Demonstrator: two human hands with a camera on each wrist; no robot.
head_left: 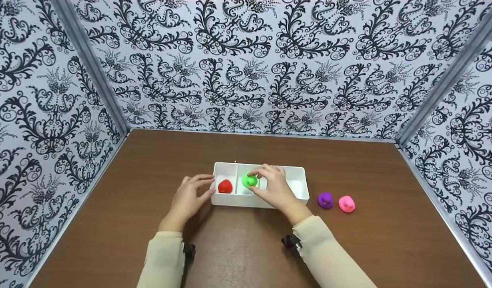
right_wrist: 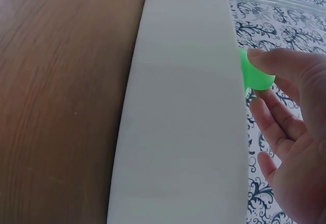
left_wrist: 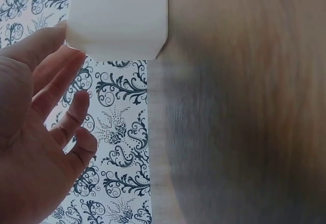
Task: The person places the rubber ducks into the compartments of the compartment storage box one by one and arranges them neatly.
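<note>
A white divided box (head_left: 237, 200) lies lengthwise across the brown table. Its left compartment contains a red rubber duck (head_left: 225, 186), whose details are hard to make out. Over the middle compartment my right hand (head_left: 274, 187) pinches a green rubber duck (head_left: 250, 181) between thumb and fingers; in the right wrist view, the green duck (right_wrist: 259, 76) shows beyond the box's long side wall (right_wrist: 178, 102). With thumb and fingers apart and relaxed, my left hand (head_left: 189, 198) touches the left end of the box. The left wrist view has those fingertips at the box's corner (left_wrist: 119, 20).
To the right of the box, a purple rubber duck (head_left: 325, 200) and a pink rubber duck (head_left: 346, 204) sit on the table (head_left: 246, 256). Patterned wall panels (head_left: 250, 72) with grey frame posts (head_left: 95, 66) enclose the back and sides.
</note>
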